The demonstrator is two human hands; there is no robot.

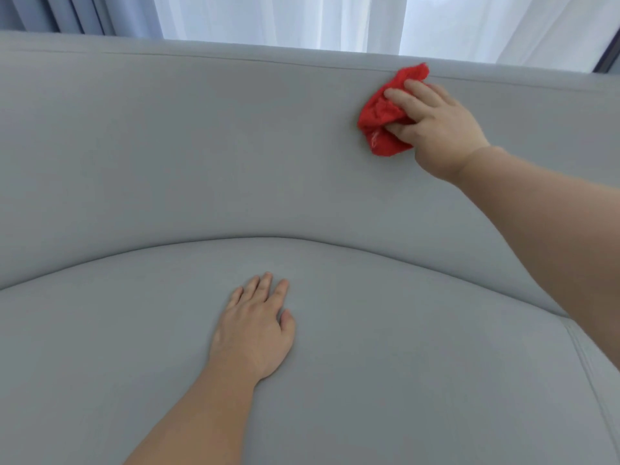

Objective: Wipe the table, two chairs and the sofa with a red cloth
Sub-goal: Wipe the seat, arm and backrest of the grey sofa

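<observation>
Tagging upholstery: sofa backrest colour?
Plain light grey, no pattern, on the sofa backrest; head view, the only one, shows it.

Looks like a home, prob. a living rm. Main evidence: a big upholstered sofa [201,146] in pale grey fabric, w/ a padded backrest [167,182] and a wide seat cushion [402,364]. A stitched seam [585,360] at lower right separates that cushion from the next section. Right behind the sofa hangs a sheer white curtain [302,18] w/ daylight coming thru, plus a heavier blue-grey drape [67,11] at the left. Dark window frame [607,58] just visible at far right.
</observation>
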